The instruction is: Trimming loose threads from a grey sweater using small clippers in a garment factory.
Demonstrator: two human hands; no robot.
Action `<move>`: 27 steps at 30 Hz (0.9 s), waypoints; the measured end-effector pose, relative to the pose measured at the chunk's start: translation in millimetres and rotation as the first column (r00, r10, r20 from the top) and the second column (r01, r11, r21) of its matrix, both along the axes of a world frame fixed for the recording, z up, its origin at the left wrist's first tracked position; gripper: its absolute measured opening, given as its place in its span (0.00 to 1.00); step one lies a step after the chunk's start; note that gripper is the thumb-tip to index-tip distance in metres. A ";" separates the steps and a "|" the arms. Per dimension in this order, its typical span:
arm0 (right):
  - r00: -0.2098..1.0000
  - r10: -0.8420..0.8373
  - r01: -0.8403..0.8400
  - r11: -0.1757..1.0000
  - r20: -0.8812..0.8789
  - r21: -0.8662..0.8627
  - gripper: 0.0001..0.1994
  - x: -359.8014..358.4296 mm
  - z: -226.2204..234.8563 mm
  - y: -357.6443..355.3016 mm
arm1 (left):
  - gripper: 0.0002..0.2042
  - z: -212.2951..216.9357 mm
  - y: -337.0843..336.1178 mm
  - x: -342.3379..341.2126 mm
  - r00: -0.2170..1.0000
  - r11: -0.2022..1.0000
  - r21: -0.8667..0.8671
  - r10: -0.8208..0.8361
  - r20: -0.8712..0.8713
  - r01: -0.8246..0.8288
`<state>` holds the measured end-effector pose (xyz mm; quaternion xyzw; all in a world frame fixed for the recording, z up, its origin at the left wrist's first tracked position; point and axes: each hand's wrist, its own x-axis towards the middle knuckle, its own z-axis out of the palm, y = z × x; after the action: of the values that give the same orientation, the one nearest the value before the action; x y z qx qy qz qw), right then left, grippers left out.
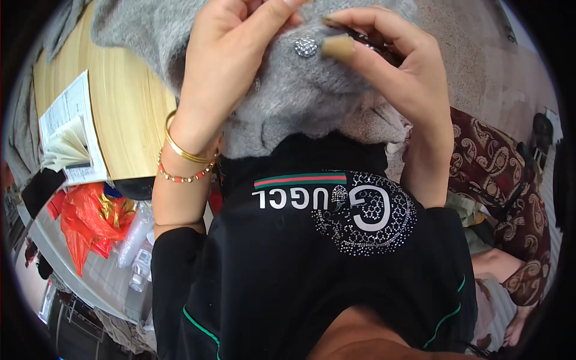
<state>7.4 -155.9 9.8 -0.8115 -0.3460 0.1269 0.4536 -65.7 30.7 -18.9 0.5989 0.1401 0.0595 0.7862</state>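
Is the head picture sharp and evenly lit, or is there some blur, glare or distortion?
Head view: strong fisheye bending with a dark rim, so the wooden table edge curves; soft, even daylight without hard shadows; the grey fuzzy garment and sparkly button are fairly sharp; the right hand fingertips look slightly blurred; the left hand is clear.

Head camera looks steeply down, close over the lap.

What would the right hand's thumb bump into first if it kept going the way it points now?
The right hand has its thumb aimed left, toward the sparkly round button on the grey fuzzy garment. That button seems first in line, with the left hand just beyond. Depth is hard to judge from above.
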 end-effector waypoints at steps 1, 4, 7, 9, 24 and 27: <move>0.975 0.076 -0.064 0.996 -0.208 0.067 0.12 3.4 -15.3 -6.4 | 0.06 2.0 4.0 -0.1 0.998 0.999 -0.040 -0.030 -0.053 0.028; 0.884 0.170 -0.120 0.983 -0.436 0.141 0.13 5.8 -36.4 -15.2 | 0.07 -1.9 12.8 -3.3 0.992 0.984 -0.169 -0.076 -0.101 0.058; 0.900 0.117 -0.078 0.991 -0.419 0.109 0.10 4.4 -39.3 -16.1 | 0.07 2.1 12.2 -2.7 0.988 0.981 -0.176 -0.106 -0.115 0.085; 0.919 0.119 -0.081 0.990 -0.375 0.115 0.10 3.9 -35.9 -12.8 | 0.07 -1.1 14.2 -1.6 0.987 0.985 -0.149 -0.102 -0.128 0.082; 0.966 0.101 0.002 0.917 -0.236 0.400 0.12 54.2 -34.5 -62.8 | 0.13 2.4 29.4 5.3 0.969 0.968 0.088 -0.226 -0.096 0.235; 0.928 0.008 0.133 0.927 -0.373 0.350 0.12 66.2 -47.7 -74.7 | 0.13 10.7 15.1 4.8 0.971 0.972 0.037 -0.230 -0.059 0.232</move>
<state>73.6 -230.6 -37.9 -0.6841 -0.2459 0.1943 0.6586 -60.9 45.8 -8.2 0.6295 0.0894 -0.0455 0.7705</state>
